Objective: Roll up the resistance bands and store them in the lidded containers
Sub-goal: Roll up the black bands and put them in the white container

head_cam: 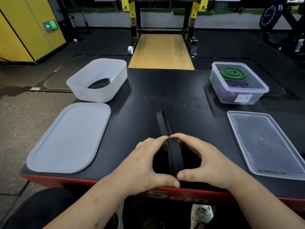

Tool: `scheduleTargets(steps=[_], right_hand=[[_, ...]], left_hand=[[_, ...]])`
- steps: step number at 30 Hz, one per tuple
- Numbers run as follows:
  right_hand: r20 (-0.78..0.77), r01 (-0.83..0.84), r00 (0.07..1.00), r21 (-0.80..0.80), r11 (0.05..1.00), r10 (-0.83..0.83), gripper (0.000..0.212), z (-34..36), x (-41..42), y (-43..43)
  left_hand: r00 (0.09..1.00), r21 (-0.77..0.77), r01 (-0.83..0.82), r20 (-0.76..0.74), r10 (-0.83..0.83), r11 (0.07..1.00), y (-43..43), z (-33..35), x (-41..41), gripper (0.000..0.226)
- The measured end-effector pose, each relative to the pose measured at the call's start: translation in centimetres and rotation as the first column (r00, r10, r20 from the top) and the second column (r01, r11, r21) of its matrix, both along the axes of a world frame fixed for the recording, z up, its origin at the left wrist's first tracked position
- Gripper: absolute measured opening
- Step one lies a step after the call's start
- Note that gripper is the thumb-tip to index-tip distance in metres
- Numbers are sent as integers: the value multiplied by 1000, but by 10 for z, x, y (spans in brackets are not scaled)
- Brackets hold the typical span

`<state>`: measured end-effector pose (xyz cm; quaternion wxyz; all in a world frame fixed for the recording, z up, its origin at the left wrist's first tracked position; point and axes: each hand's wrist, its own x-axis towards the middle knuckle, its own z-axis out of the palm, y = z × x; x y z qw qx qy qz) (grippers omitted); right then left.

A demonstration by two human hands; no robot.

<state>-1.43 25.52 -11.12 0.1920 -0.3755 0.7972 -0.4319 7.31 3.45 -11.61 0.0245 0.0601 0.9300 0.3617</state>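
Black platform top point(148, 96) swallows detail. Clear lid point(264, 142) is cut off at the right edge. Frosted tub point(92, 95) wall hides part of a dark coil point(99, 84), probably a band. Black band point(173, 156) stands on edge near the front edge, partly rolled, its tail running away to a loop. Left hand point(145, 166) and right hand point(208, 159) curl round the roll, fingertips and thumbs pinching it.

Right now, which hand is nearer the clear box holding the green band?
Right. The right hand grips the black band on the side toward the clear box; the left hand grips it from the other side, further away.
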Motion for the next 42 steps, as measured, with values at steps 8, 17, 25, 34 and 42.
scheduleTargets(steps=[8,17,25,34,42], right_hand=[[64,-5,998,-43,999,7,79,-3,1,-4],[75,11,997,-46,999,-7,84,-4,-1,2],[66,-2,998,-42,999,5,86,-6,1,0],[77,17,997,-82,996,-11,94,-7,3,-1],[15,9,1000,-39,999,-8,80,-6,-2,5]], left_hand=[[1000,34,5,5,-5,999,0,1,0,73],[999,49,-36,29,35,998,0,-3,-2,81],[998,80,-62,30,60,995,3,0,-2,89],[999,12,-12,-46,12,1000,8,6,4,88],[997,7,15,-71,-15,1000,10,7,3,74]])
